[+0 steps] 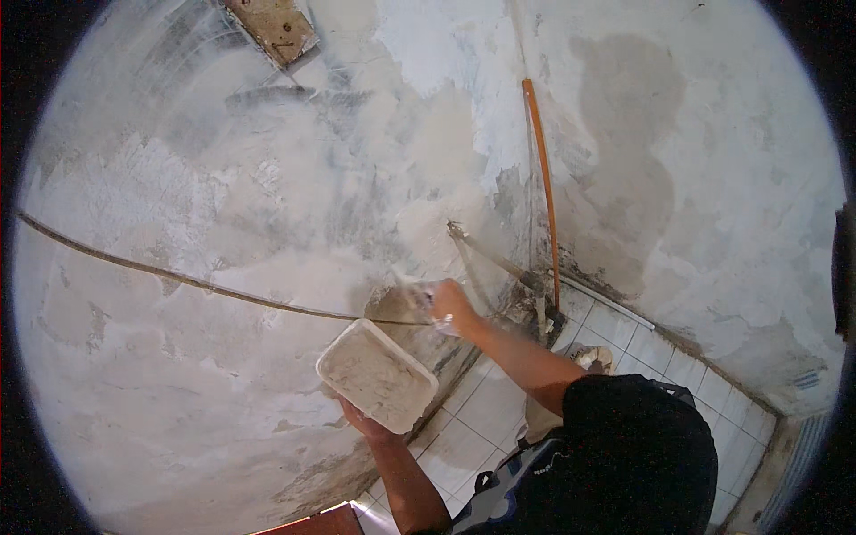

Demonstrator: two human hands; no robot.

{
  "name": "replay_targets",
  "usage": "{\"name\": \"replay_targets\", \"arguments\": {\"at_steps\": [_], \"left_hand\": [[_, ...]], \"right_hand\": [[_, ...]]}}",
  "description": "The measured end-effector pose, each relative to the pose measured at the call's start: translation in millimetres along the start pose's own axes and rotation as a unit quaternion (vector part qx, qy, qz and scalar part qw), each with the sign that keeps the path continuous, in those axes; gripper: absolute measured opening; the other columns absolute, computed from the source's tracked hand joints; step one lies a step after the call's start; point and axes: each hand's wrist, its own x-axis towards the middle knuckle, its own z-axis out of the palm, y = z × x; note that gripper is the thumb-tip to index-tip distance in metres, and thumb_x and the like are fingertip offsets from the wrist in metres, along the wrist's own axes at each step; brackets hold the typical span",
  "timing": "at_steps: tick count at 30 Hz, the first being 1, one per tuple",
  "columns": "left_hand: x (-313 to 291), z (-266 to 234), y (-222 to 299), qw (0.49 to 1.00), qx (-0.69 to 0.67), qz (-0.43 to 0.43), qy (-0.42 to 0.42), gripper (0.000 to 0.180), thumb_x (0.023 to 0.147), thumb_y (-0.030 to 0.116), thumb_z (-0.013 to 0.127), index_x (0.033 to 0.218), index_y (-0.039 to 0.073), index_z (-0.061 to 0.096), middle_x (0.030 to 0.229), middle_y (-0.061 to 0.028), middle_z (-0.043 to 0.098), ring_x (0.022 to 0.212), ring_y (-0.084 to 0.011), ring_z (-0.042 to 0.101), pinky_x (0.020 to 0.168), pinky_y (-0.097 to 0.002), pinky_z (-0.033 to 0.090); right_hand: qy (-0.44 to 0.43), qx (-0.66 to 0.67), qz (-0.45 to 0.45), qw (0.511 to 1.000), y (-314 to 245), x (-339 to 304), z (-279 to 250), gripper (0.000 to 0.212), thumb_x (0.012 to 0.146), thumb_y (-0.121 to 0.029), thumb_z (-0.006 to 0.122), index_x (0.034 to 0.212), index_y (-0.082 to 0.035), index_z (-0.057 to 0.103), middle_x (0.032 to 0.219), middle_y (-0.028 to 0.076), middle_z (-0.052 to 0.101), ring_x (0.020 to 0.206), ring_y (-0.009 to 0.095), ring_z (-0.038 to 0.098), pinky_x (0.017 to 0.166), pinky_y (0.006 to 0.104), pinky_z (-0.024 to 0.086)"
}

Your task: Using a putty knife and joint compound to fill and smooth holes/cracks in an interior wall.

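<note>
My left hand (366, 423) holds a white rectangular tub (399, 349) from below, close to the wall. Inside the tub lies grey-beige plaster (367, 373) with a rough, stirred surface. Up and to the right of it, my right hand (452, 308) is closed around a flat-bladed tool (415, 290), smeared by motion, so its exact kind is hard to make out. The tool is at the patchy plastered wall (312, 214), just above a darker bare patch; contact cannot be told.
A thin dark cable (178, 277) crosses the wall. An orange conduit (541, 160) runs down the corner, and a pipe (495, 257) juts out beside my right hand. White tiles (464, 450) cover the floor. A rusty box (274, 28) sits high on the wall.
</note>
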Motion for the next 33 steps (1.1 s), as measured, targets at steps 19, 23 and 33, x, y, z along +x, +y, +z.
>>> {"name": "replay_targets", "arguments": {"at_steps": [19, 23, 33], "left_hand": [[4, -10, -64, 0.996, 0.063, 0.046, -0.039, 0.073, 0.090, 0.050, 0.060, 0.141, 0.003, 0.036, 0.130, -0.0130, 0.050, 0.112, -0.0293, 0.056, 0.091, -0.0440, 0.051], [5, 17, -73, 0.992, 0.086, 0.052, -0.081, 0.075, 0.089, 0.052, 0.060, 0.141, 0.003, 0.035, 0.129, -0.0130, 0.050, 0.113, -0.0292, 0.056, 0.090, -0.0449, 0.051], [-19, 9, -49, 0.998, 0.005, -0.042, -0.047, 0.062, 0.099, 0.049, 0.041, 0.143, 0.006, 0.033, 0.134, -0.0128, 0.048, 0.118, -0.0285, 0.053, 0.096, -0.0448, 0.048]], "right_hand": [[0.113, 0.036, 0.162, 0.980, 78, 60, 34, 0.006, 0.078, -0.012, 0.060, 0.078, -0.007, 0.063, 0.071, 0.018, 0.063, 0.066, 0.035, 0.063, 0.060, 0.0443, 0.048], [-0.057, -0.036, -0.024, 0.997, 93, 9, 28, 0.016, 0.075, -0.010, 0.060, 0.090, -0.009, 0.063, 0.077, 0.016, 0.065, 0.070, 0.035, 0.063, 0.062, 0.0455, 0.048], [-0.026, 0.167, 0.230, 0.958, 15, -69, -104, 0.026, 0.082, -0.014, 0.067, 0.104, -0.001, 0.065, 0.081, 0.009, 0.068, 0.073, 0.016, 0.064, 0.067, 0.0319, 0.053]]}}
